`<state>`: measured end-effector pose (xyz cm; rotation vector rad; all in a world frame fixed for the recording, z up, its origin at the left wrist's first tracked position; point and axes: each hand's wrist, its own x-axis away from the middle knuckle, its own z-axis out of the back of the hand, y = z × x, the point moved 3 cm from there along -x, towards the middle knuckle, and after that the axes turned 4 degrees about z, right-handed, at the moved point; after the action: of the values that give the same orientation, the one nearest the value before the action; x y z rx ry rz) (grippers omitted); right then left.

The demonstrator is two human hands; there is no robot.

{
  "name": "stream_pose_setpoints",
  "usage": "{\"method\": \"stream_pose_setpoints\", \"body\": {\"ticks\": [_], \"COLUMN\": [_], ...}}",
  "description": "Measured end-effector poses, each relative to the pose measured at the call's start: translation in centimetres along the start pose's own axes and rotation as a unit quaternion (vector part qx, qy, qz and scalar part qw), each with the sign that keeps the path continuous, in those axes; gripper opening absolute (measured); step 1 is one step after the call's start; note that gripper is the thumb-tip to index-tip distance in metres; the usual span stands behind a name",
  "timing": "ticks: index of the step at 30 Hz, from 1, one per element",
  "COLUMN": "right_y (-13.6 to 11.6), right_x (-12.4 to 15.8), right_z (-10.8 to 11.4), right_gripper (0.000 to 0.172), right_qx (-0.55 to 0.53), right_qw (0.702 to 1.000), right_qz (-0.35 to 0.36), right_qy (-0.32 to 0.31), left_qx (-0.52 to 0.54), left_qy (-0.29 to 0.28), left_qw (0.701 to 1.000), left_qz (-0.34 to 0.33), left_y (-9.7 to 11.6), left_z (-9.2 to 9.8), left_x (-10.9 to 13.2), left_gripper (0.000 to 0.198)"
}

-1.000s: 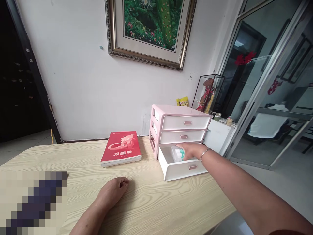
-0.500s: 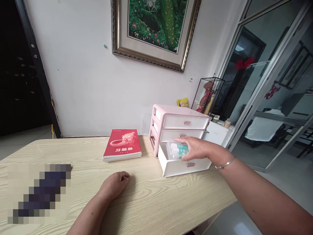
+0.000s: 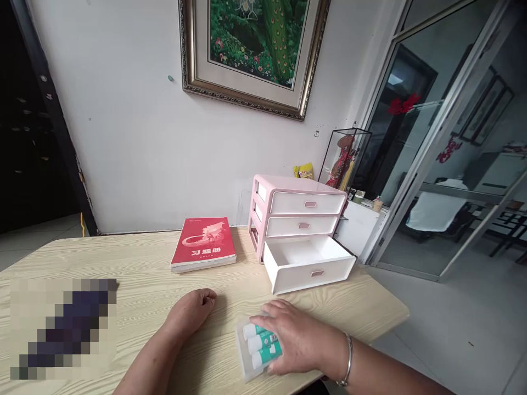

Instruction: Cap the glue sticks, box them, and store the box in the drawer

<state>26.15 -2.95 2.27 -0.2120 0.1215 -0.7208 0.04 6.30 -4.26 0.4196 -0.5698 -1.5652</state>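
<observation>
My right hand (image 3: 294, 337) grips a clear plastic pack of green-and-white tubes (image 3: 257, 345) and presses it flat on the wooden table (image 3: 135, 285) near the front edge. My left hand (image 3: 189, 312) rests on the table as a loose fist just left of the pack, holding nothing. Behind them stands a pink three-drawer organiser (image 3: 296, 211). Its bottom white drawer (image 3: 308, 263) is pulled out and looks empty; the two upper drawers are closed.
A red book (image 3: 203, 249) lies on the table left of the organiser. A blurred dark patch (image 3: 61, 329) covers the table's left front. The table's right edge drops to a tiled floor; a glass display case (image 3: 343, 159) and sliding glass doors stand beyond.
My right hand lifted the pack of tubes out of the open bottom drawer and brought it down to the table's front edge. My left hand stayed put.
</observation>
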Motion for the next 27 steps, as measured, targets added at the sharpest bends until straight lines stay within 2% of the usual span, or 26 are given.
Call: {"method": "stream_pose_setpoints", "body": {"ticks": [3, 5, 8, 9, 11, 13, 16, 27], "right_y": [0.9, 2.6, 6.9, 8.6, 11.5, 13.7, 15.8, 19.2], "right_x": [1.1, 2.1, 3.5, 3.7, 3.7, 3.1, 1.4, -4.3], "right_z": [0.9, 1.6, 1.8, 1.7, 1.2, 0.8, 0.7, 2.2], "right_gripper": [0.079, 0.057, 0.030, 0.029, 0.026, 0.022, 0.020, 0.015], "right_qx": [-0.071, -0.098, -0.063, -0.044, -0.019, -0.002, 0.023, 0.026], "right_qw": [0.997, 0.988, 0.954, 0.941, 0.926, 0.922, 0.919, 0.917], "right_qz": [-0.026, -0.101, -0.255, -0.296, -0.334, -0.338, -0.334, -0.327], "right_qy": [0.027, 0.068, 0.142, 0.158, 0.175, 0.188, 0.207, 0.227], "left_qx": [-0.006, -0.011, -0.018, -0.020, -0.025, -0.026, -0.020, -0.015], "left_qy": [-0.004, -0.007, -0.008, -0.007, -0.007, -0.007, -0.010, -0.012], "left_qw": [1.000, 1.000, 1.000, 1.000, 1.000, 1.000, 1.000, 1.000], "left_qz": [0.000, -0.002, -0.006, -0.005, 0.001, 0.005, 0.002, 0.000], "left_y": [0.1, 0.1, 0.3, 0.3, 0.3, 0.2, 0.3, 0.3], "left_z": [0.0, 0.1, 0.1, 0.0, 0.0, 0.0, 0.0, 0.2], "left_x": [0.0, 0.0, 0.1, 0.1, 0.0, 0.0, 0.0, -0.1], "left_gripper": [0.030, 0.031, 0.030, 0.030, 0.030, 0.030, 0.030, 0.029]}}
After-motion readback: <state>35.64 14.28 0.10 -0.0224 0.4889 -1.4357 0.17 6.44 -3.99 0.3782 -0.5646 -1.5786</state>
